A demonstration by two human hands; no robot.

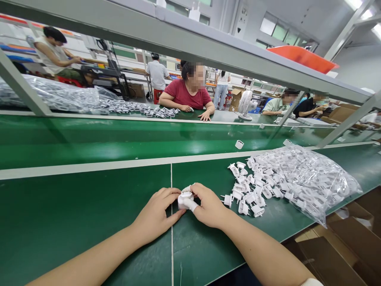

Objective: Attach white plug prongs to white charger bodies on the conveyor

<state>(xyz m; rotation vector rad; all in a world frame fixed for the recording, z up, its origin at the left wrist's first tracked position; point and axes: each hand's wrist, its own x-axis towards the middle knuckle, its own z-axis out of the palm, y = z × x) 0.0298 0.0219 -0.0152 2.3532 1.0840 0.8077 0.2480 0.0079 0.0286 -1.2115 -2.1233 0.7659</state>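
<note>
Low in the middle of the frame, your two hands meet on the green table (89,222). Your left hand (156,214) and your right hand (210,206) both pinch one small white plug part (185,200). It sits right between your hands, touching the fingers of both, just above the table top. Neither hand is nearer; they share it. The right thumb wears a white finger cover (192,205). The part looks short and chunky, so I cannot tell which way its long side runs.

Just to the right of your right hand lies a loose heap of white plug parts (247,190), with little prongs sticking out. The heap is near your right hand and far from your left one. Behind the heap, to the right, a clear plastic bag (309,182) is full of more of these parts.

Lower right, past the table edge, there are brown cardboard boxes (342,250).

Further up, a shiny green belt (89,139) runs across the frame. One single white part (239,144) lies on it.

On the far side, a person in a red shirt (187,95) rests both hands on the other table. A small white fan (245,104) stands beside that person. Upper right, an orange tray (300,57) sits on the grey shelf (178,37).
</note>
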